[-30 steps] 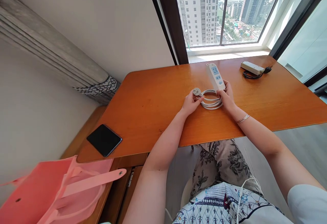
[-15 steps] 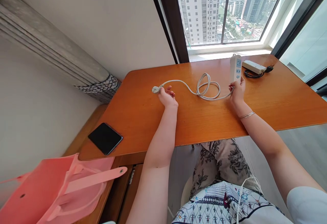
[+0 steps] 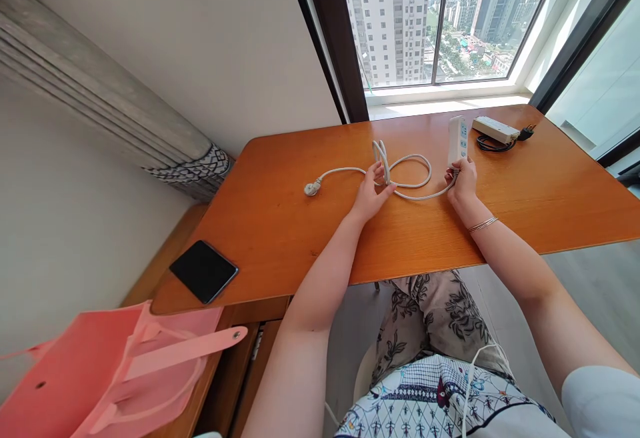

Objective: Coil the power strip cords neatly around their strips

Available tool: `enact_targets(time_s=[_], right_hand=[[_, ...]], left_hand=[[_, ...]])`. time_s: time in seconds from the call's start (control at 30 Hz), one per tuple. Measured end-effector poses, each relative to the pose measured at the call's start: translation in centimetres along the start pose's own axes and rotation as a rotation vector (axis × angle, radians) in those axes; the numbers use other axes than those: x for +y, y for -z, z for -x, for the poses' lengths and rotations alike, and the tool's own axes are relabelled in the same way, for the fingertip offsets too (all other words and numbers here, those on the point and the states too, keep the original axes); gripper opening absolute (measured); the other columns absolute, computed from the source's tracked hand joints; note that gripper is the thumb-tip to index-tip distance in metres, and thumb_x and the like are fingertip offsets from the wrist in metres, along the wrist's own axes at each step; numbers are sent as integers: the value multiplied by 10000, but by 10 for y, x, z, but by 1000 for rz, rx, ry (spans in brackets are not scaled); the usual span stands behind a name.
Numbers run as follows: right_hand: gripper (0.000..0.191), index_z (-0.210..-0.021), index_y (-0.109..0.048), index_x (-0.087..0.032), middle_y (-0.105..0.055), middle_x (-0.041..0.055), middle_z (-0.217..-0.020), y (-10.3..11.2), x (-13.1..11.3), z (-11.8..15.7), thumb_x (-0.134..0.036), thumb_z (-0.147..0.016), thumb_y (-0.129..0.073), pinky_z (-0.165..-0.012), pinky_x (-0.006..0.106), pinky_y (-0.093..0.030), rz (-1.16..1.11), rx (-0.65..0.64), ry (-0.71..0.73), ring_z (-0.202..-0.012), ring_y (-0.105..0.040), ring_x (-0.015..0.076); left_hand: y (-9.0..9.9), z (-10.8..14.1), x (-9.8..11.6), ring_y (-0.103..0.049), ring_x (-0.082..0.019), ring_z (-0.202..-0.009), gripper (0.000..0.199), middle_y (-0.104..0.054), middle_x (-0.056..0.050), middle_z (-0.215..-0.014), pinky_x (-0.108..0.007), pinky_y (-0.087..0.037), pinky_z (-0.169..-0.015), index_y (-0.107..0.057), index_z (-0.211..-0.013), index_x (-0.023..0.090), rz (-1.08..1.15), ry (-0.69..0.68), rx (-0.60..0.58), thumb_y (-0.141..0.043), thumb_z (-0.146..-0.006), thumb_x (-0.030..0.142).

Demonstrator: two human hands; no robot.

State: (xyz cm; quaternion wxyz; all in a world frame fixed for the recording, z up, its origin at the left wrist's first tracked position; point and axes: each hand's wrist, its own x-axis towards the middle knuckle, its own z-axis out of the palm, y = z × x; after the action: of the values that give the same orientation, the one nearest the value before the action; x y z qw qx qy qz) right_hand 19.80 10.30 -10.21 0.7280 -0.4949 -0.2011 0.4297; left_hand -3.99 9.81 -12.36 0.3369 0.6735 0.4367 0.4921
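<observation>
My right hand (image 3: 462,181) is closed round the lower end of a white power strip (image 3: 458,137), tilted up above the table with its sockets showing. From that end runs a white power cord (image 3: 419,197), loosely looped on the tabletop. My left hand (image 3: 374,193) has its thumb and fingers around the left loops of the cord, which stand up slightly between them. The cord's round plug (image 3: 313,189) lies on the wood to the left of this hand, touched by neither hand.
A second white power strip (image 3: 495,129) with a black cord and plug lies at the wooden table's (image 3: 280,238) back right. A black phone (image 3: 204,271) lies near the left edge. Beside the table's front left corner is a pink bag (image 3: 110,365). A window (image 3: 440,25) is behind.
My left hand has let go of the plug and moved right to the cord's loops, lifting part of them. The plug now rests on the table. The power strip has dipped slightly.
</observation>
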Motion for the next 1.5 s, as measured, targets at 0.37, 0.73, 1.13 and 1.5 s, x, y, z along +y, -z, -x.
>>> enact_targets(time_s=[0.37, 0.73, 1.13, 1.5], right_hand=[[441, -1100, -469, -254, -635, -12, -940, 9, 6, -18, -272, -673, -580, -563, 225, -481, 336, -32, 116, -728, -607, 125], [626, -1354, -536, -120, -622, 223, -1406, 14, 2, -19, -326, -775, -655, -1145, 524, -405, 1273, -201, 264, -1325, -560, 369], [485, -1358, -638, -197, -602, 152, -1481, 9, 1, 17, -295, -885, -590, -1207, 594, -248, 1370, -538, 781, -1484, -389, 379], [275, -964, -762, -196, -734, 113, -951, -2, 9, 34, -369, -982, -549, -976, 439, -451, 1192, -828, 798, -952, -655, 261]], left_hand=[[13, -10, 13, -583, -122, -583, 145, -535, 42, -609, -252, -481, -642, -679, -928, 208, 414, 128, 500, -561, -925, 293], [47, -20, 17, -266, -65, -386, 376, -319, 74, -440, -198, -390, -491, -655, -692, 194, 647, 256, 668, -500, -1002, 341], [29, -3, 33, -370, -79, -414, 336, -358, 54, -419, -228, -388, -499, -715, -647, 185, 489, 31, 376, -693, -890, 416], [28, -1, 39, -396, -89, -382, 396, -356, 52, -378, -240, -413, -493, -704, -627, 192, 570, -29, 306, -658, -863, 507]])
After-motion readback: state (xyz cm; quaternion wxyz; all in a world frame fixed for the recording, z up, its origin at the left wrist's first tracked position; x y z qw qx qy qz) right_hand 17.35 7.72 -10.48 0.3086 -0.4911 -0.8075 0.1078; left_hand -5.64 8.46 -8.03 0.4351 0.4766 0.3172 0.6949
